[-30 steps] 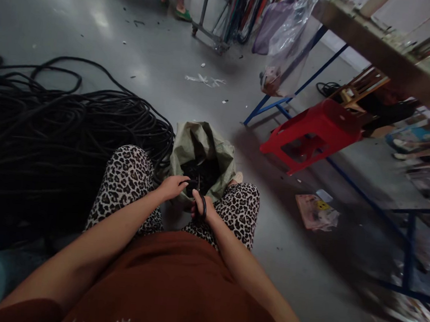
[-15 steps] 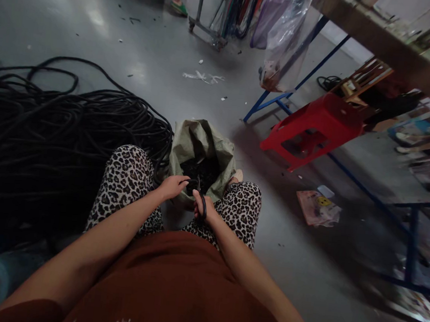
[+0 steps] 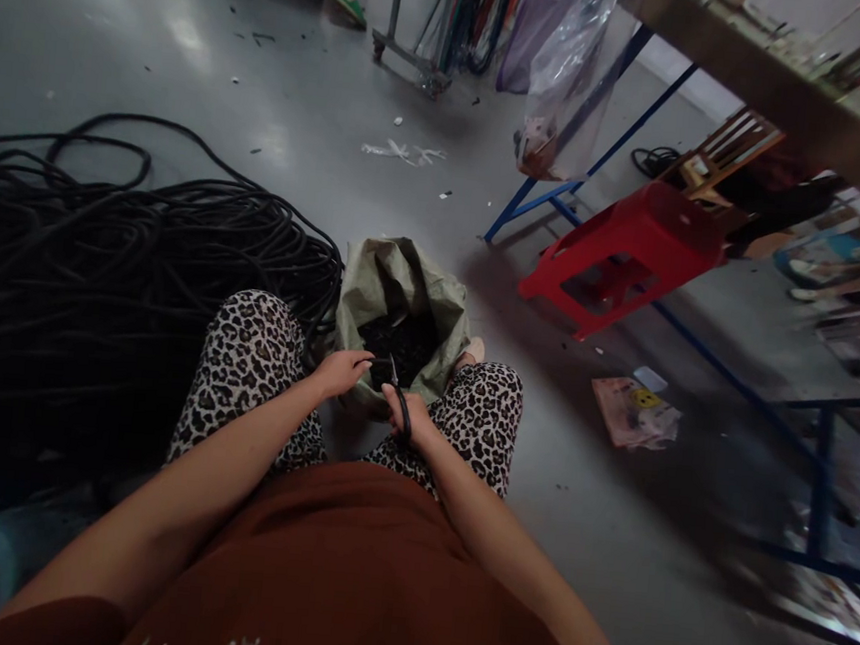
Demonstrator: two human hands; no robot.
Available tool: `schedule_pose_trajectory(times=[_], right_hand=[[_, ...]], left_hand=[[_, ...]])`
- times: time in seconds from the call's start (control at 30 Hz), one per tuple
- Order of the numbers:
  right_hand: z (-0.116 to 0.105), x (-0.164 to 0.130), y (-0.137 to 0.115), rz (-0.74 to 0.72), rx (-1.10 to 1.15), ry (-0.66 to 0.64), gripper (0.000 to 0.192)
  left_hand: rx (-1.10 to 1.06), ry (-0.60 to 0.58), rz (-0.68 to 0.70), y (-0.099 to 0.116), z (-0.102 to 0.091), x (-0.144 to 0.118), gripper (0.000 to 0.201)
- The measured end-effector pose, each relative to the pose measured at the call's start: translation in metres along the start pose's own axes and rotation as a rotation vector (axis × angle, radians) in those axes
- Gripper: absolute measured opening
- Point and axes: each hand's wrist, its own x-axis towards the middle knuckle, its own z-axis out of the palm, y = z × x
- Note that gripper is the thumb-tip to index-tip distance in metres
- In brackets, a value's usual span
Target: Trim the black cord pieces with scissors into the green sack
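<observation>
**Cutting black cord over an open sack**

Seated person, sack (image 3: 403, 285) between the knees, mouth open, dark cut pieces inside. Right hand (image 3: 407, 419) is closed round the scissors (image 3: 398, 392), blades pointing up over the sack mouth. Left hand (image 3: 341, 370) pinches a short black cord end (image 3: 379, 361), feeding it to the blades. Big cable pile (image 3: 104, 264) lies on the floor to the left, touching the left knee. Red stool (image 3: 624, 254) sits well apart, right. To do it well: keep the cut above the sack mouth so pieces drop in; keep left fingertips back from the blades.
</observation>
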Motion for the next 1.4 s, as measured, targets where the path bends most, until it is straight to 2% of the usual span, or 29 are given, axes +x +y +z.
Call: schedule_pose_trajectory(times=[0.33,0.6,0.77,0.9,1.13,1.4], right_hand=[[0.000,0.002,0.001,0.045,-0.037,-0.003,0.054],[-0.004,0.004,-0.005,0.116,0.130,0.097,0.050],[0.000,0.008,-0.003,0.121,0.196,0.021,0.049],[0.003,0.005,-0.005,0.095,0.183,-0.056,0.050],[0.002,0.002,-0.008,0.058,0.082,-0.111,0.052],[0.007,0.004,-0.009,0.092,0.131,-0.100,0.052]], left_hand=[[-0.007,0.008,-0.008,-0.004,0.002,0.001,0.034],[-0.054,0.058,0.000,-0.008,0.005,0.004,0.034],[-0.065,0.117,-0.026,-0.006,0.003,0.004,0.037],[-0.068,0.133,0.007,-0.009,0.005,0.006,0.034],[-0.062,0.088,0.048,-0.009,0.006,0.003,0.033],[-0.033,0.026,0.065,-0.007,0.008,0.000,0.032]])
